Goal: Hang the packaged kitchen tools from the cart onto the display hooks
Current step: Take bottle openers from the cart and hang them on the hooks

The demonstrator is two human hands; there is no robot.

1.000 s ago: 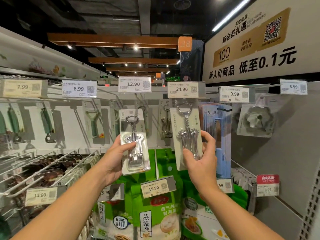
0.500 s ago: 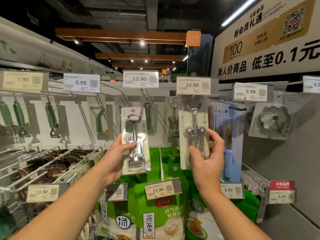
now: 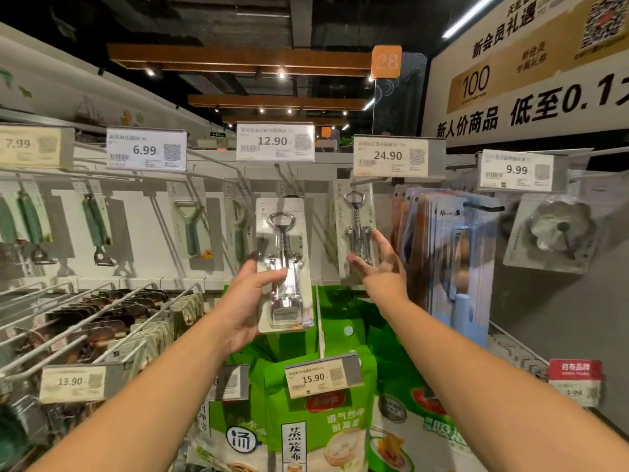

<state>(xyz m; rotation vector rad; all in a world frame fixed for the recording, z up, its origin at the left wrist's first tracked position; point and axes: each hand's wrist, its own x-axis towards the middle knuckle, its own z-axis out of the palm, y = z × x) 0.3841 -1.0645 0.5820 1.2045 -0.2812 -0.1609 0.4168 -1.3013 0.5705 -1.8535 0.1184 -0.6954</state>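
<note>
Corkscrew pack (image 3: 285,267): in my left hand (image 3: 245,303), gripped at the lower edge, below the 12.90 tag (image 3: 275,142).
Handling: I judge it bottom-heavy, metal under slick stiff blister; hold the card edges.
Right hand (image 3: 381,267): open, fingers spread beside the hung pack (image 3: 355,226).

Price tags along top rail, left to right: 7.99 tag (image 3: 35,147); 6.99 tag (image 3: 146,149); 12.90 tag (image 3: 275,142); 24.90 tag (image 3: 390,157); 9.99 tag (image 3: 516,170). Lower row: 13.90 tag (image 3: 72,383) at left; 15.90 tag (image 3: 318,377) on hook before green bags. Orange aisle sign (image 3: 386,62) overhead reads 28. Wall banner (image 3: 531,80) at upper right: "新会员礼遇", "100", "新人价商品 低至0.1", cut off at edge. Red label (image 3: 575,368) at far right: "自有品牌"; price beneath blurred. Green bag (image 3: 296,437): "蒸笼布".
</note>
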